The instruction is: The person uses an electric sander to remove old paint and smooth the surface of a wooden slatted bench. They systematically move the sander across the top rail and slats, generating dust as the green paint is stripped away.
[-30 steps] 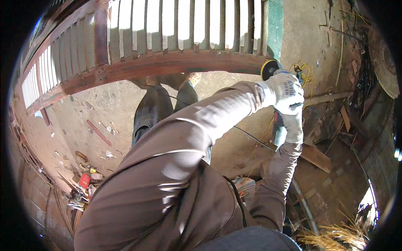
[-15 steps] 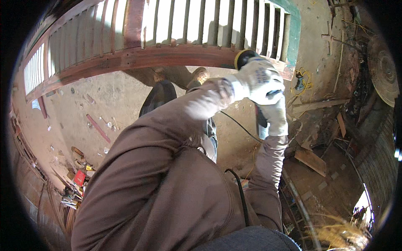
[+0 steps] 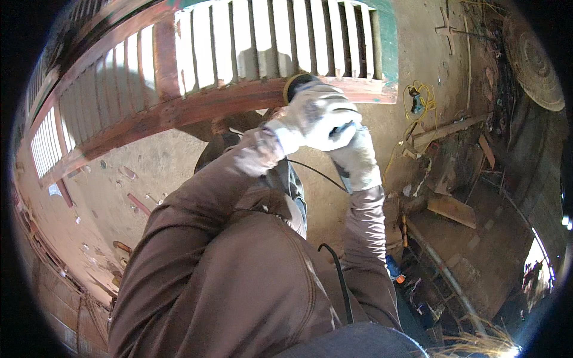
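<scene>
A wooden slatted panel (image 3: 197,112) with a reddish-brown frame and white-lit gaps between its bars lies across the upper part of the head view. On its near rail rests the round, yellow-edged disc of an angle grinder (image 3: 296,87). My left hand (image 3: 319,116), in a white knitted glove, is closed over the front of the grinder. Behind it, my right hand (image 3: 360,160), gloved the same way, grips the body, most of which both gloves hide. A black cord (image 3: 319,172) runs from near my right hand toward my legs.
A yellow cord coil (image 3: 416,102) lies on the floor right of the panel's green-painted end (image 3: 387,48). Farther right are a loose board (image 3: 452,210), a long pole (image 3: 444,271) and a round woven tray (image 3: 537,68). A reddish stick (image 3: 138,204) and scraps lie at left.
Both hands have moved the grinder leftward along the near rail, away from the panel's green end. The view has also shifted a little.
</scene>
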